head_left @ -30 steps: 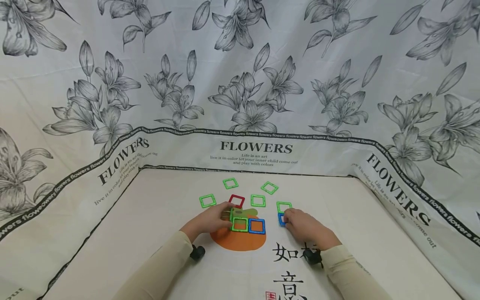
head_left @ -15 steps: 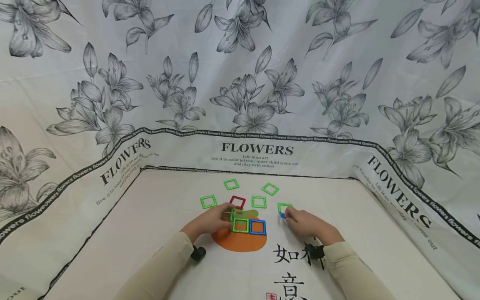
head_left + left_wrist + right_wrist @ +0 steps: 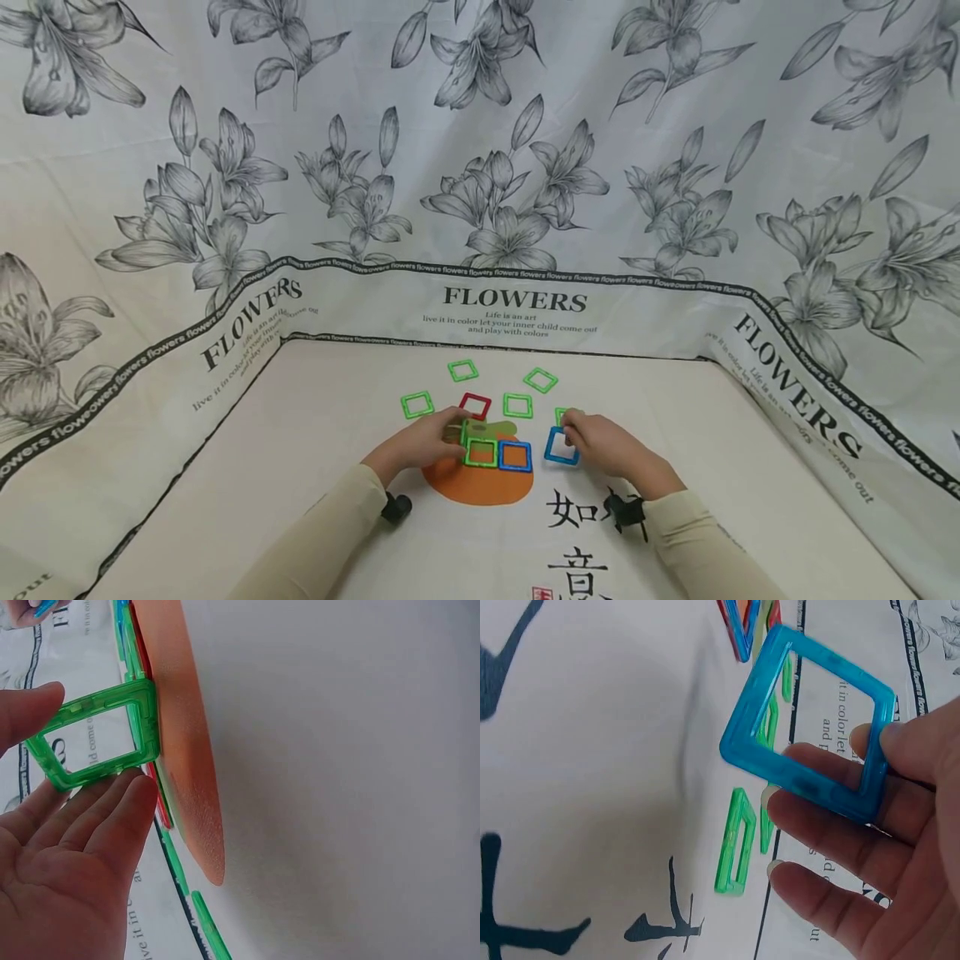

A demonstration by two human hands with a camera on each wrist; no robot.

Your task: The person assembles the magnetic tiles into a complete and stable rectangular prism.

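My left hand [image 3: 423, 440] holds a green square magnetic tile [image 3: 97, 735] between thumb and fingertips. In the left wrist view this open-frame tile stands on edge over the printed orange shape [image 3: 480, 487]. Right beside it in the head view is a blue magnetic tile [image 3: 515, 457], with a red strip [image 3: 163, 799] showing low behind the green one. My right hand [image 3: 611, 446] pinches another blue square magnetic tile [image 3: 810, 724] by one side, thumb over fingers. That tile hangs tilted above the cloth, apart from the standing tiles.
Loose green tiles lie behind the hands, among them one at far left [image 3: 417, 405], one in the middle [image 3: 517, 406] and one at back right [image 3: 541, 380]. A red tile [image 3: 476, 406] lies near my left fingers. A flower-print curtain [image 3: 510, 183] encloses the table.
My right hand has lifted the blue tile from the cloth in front of a green one and tilted it to face the head camera. The left hand keeps its place.
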